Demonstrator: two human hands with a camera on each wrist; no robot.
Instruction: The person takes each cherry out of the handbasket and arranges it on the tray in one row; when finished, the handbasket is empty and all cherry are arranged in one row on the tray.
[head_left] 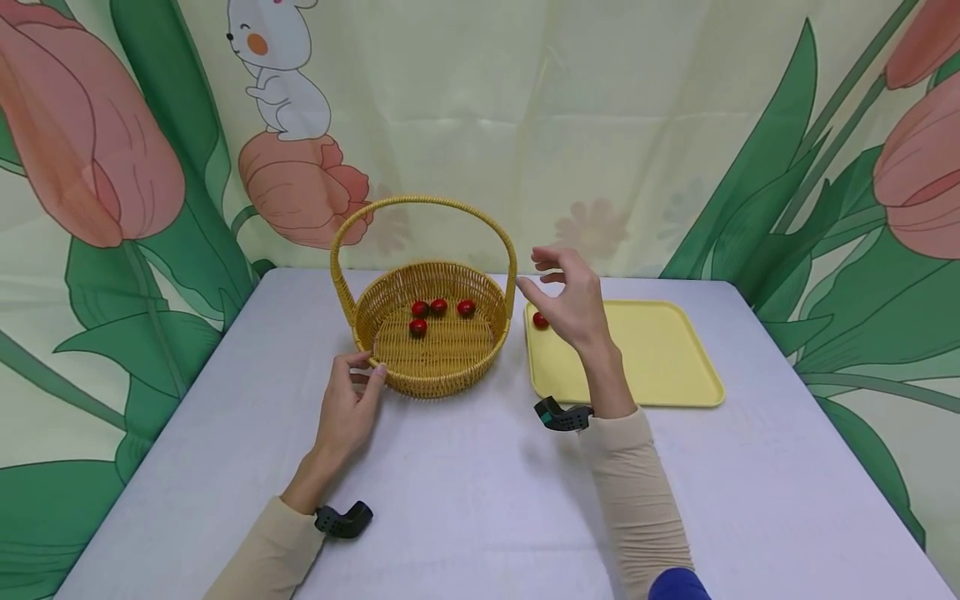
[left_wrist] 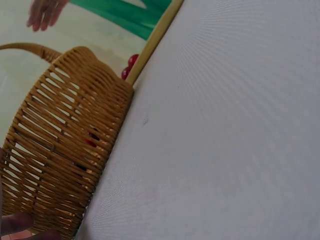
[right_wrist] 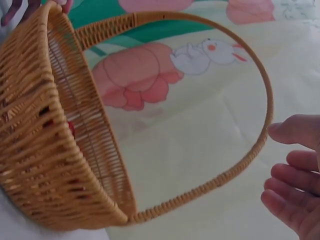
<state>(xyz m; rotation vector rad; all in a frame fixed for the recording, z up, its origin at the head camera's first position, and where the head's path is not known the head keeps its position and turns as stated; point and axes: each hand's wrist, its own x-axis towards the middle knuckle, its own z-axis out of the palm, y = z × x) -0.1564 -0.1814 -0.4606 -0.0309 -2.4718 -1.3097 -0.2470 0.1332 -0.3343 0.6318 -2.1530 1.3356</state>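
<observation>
A woven yellow basket (head_left: 431,379) with a tall arched handle (head_left: 424,201) stands mid-table and holds several small red fruits (head_left: 417,327). My left hand (head_left: 347,410) rests against its near left rim, fingers touching the wicker (left_wrist: 55,160). My right hand (head_left: 570,300) hovers empty with relaxed fingers between the basket handle and the yellow tray (head_left: 660,358). One red fruit (head_left: 540,320) lies on the tray's near left corner, just behind that hand. In the right wrist view the fingers (right_wrist: 295,187) are spread beside the basket handle (right_wrist: 250,145).
The grey tablecloth (head_left: 480,492) spreads in front of the basket and tray. A flower-printed curtain (head_left: 675,125) closes off the back and sides. The table's edges run on the left and right.
</observation>
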